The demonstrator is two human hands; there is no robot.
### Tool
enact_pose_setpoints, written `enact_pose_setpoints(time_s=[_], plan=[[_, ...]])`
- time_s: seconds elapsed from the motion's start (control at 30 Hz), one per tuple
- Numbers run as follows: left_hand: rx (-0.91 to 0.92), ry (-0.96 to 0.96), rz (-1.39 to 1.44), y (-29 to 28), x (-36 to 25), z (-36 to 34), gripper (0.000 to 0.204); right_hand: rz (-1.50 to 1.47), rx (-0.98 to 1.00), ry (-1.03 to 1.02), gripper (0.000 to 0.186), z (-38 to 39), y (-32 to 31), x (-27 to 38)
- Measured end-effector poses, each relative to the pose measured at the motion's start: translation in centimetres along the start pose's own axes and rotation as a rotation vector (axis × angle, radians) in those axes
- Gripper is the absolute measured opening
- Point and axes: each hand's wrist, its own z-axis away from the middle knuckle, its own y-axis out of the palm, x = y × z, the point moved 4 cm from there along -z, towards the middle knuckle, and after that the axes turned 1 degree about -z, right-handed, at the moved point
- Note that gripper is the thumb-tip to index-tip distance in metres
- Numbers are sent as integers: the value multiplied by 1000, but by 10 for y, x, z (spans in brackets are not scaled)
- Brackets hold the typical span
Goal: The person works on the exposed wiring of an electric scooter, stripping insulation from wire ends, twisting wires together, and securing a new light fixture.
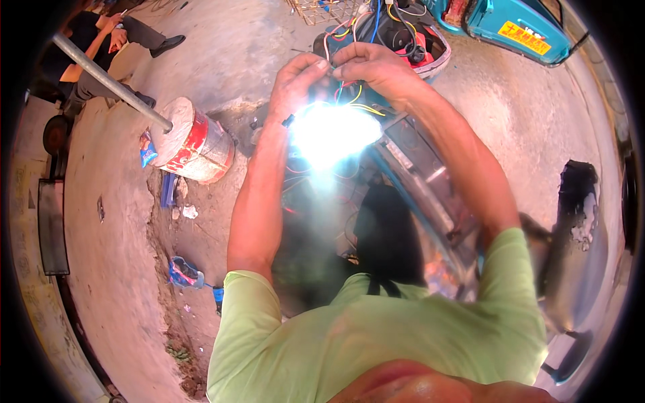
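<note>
Both hands are raised at the top centre. My left hand [299, 84] has its thumb and fingers pinched on thin wires [341, 93] near their upper stretch. Just right of it, my right hand [368, 74] is closed on the same bunch, fingertips close to those of the left. Red, yellow and blue-green strands show around them. Directly below glows a very bright white light [334, 134], which washes out whatever it comes from. Above the hands an open housing [437, 64] with a pale rim holds tangled cables and a red part.
A person [87, 60] sits at upper left, near a pole [107, 77] set in a white-and-red bucket [191, 151]. A teal plastic panel [510, 27] lies at upper right. A dark seat [574, 215] stands at right, a metal frame [430, 188] below my right arm.
</note>
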Motion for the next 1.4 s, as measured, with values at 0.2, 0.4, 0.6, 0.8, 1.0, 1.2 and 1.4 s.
enact_pose_setpoints(time_s=[0.2,0.4,0.6,0.8,1.0,1.2,1.4], plan=[[84,39,112,-2,3,-3,12,-168,90,49,49,-4,-1,-4],[52,30,26,5,-3,0,12,-325,76,43,44,-6,4,-3],[30,-28,-5,10,-10,2,22,-279,140,38,28,-7,2,0],[56,-62,36,8,-8,2,17,40,73,-131,16,-6,-3,8],[56,-56,65,7,-6,2,16,162,75,-140,15,-6,-4,10],[27,-42,43,9,-11,4,17,117,175,-176,27,-5,-4,11],[33,-2,23,10,-12,4,18,68,149,-157,29,-5,0,8]])
